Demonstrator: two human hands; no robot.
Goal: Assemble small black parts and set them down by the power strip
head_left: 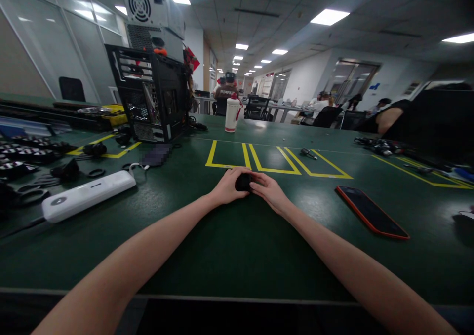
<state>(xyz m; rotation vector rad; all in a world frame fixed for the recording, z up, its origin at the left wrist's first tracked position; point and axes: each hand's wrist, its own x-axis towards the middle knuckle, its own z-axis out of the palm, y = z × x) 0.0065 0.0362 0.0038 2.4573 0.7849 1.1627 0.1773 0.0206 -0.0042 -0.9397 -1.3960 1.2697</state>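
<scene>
Both forearms run up from the bottom edge and meet mid-frame, where my left hand and right hand close around a small black object. It sits on the green counter, just below the nearest yellow tape outline. Left fingers curl over its left side; right fingers cup it from the right and below, so each hand has a share of the grip. That two-sided hold looks like bracing the piece against the surface rather than lifting it, though so little of it shows between the hands that I cannot tell what it is.

Right of the hands, well apart, a phone in an orange case lies face up and slanted, out of the way of the forearms. At lower left a long white device lies flat, and beyond it small black parts sit in rows toward the left edge, seemingly laid out as stock. At upper left an open computer case stands upright with a power supply stacked on top. A white bottle stands near the middle far edge, and a small tool lies inside the right-hand yellow outline. Other people sit at far desks.
</scene>
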